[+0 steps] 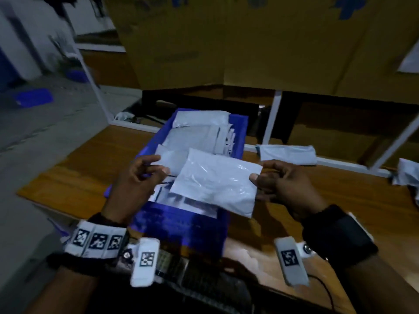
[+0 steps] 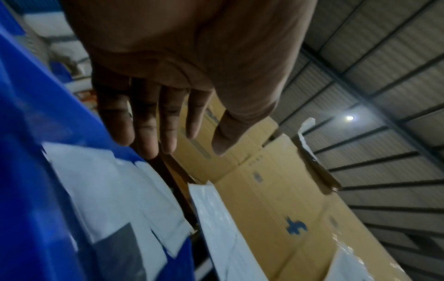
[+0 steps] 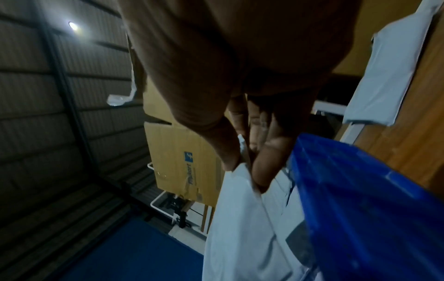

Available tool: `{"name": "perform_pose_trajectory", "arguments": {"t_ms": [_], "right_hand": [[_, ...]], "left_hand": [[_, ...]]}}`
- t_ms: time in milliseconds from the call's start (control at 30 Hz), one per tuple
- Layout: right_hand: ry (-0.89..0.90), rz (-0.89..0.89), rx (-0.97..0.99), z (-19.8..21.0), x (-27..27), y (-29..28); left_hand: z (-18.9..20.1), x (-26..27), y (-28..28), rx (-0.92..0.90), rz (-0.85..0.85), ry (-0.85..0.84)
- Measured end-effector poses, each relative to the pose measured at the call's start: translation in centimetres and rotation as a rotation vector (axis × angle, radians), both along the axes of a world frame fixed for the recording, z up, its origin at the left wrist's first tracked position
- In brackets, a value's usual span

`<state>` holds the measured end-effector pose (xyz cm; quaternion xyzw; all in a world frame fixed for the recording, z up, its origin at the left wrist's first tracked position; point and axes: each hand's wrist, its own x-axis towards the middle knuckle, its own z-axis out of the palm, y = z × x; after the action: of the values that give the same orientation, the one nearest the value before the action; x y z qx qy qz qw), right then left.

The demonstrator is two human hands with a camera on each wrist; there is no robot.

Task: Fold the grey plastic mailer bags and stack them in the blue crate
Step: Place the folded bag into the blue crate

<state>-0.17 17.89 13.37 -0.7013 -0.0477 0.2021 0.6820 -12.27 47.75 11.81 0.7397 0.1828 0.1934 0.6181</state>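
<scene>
The blue crate (image 1: 238, 132) stands on the wooden table in front of me and holds several folded grey mailer bags (image 1: 195, 134). A folded grey mailer (image 1: 215, 182) hovers flat over the crate's near half. My right hand (image 1: 257, 177) pinches its right edge between thumb and fingers; the right wrist view shows that pinch (image 3: 242, 163) on the mailer (image 3: 240, 228) beside the crate wall (image 3: 360, 209). My left hand (image 1: 156, 168) is at the mailer's left edge with relaxed fingers. In the left wrist view its fingers (image 2: 149, 144) are straight and hold nothing above the crate (image 2: 36, 133).
Loose grey mailers lie on the table (image 1: 79, 177) to the right, one (image 1: 288, 154) near the far edge and another (image 1: 405, 175) at the frame's side. Large cardboard boxes (image 1: 249, 41) stand behind a white frame (image 1: 269, 116). A dark object (image 1: 204, 286) sits by the table's near edge.
</scene>
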Motion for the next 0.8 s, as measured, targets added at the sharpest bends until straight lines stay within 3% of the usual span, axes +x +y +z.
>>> {"name": "perform_pose_trajectory", "arguments": {"t_ms": [100,233,533,700,800], "right_hand": [[0.024,0.036,-0.121,0.0,1.4,6.6],[0.027,0.111,-0.363,-1.7,2.5,13.1],[0.184,0.278,-0.645,-4.6,3.9,19.4],[0.273,0.232,-0.688,-5.5,4.3,21.1],[0.230,0.252,-0.797,-5.5,4.8,21.4]], "left_hand": [[-1.3,0.7,7.7,-0.062,0.045,0.086],[-2.7,1.8,12.5,-0.122,-0.011,0.184],[-3.2,2.7,15.4,-0.245,-0.101,0.209],[-3.4,3.2,15.9,-0.245,-0.067,0.216],[-3.6,3.3,15.9,-0.249,-0.080,0.219]]}}
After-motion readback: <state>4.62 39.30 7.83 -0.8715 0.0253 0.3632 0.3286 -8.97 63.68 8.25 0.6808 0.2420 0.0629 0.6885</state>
